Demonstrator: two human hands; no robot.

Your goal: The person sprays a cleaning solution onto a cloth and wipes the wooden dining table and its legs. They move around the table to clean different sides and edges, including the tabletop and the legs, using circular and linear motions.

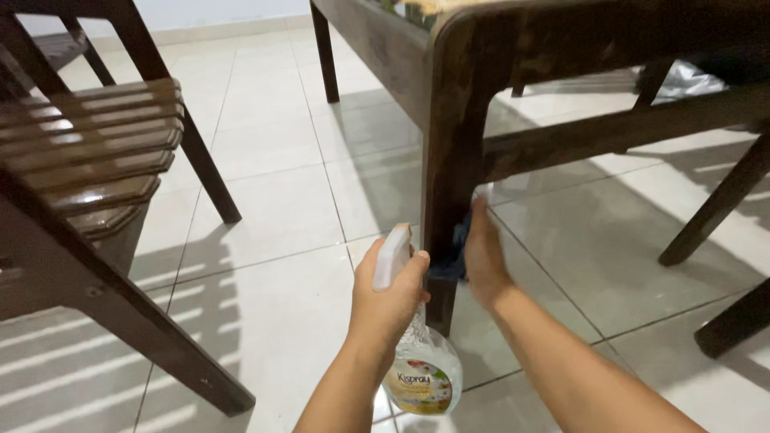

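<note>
Two bare hands work at a dark wooden table leg (pixel 451 152): the left hand (pixel 389 301), just left of the leg, has its grip closed around a spray bottle (pixel 423 370) with a white trigger, while the right hand (pixel 484 256) presses a blue cloth (pixel 457 258) against the leg's lower part. A slatted chair (pixel 88 160) stands well left of the leg on the tiled floor (pixel 273 208).

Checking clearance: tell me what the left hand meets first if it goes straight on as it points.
Probably the dark wooden table leg: the left hand aims its spray bottle nozzle there, though depth is unclear.
</note>
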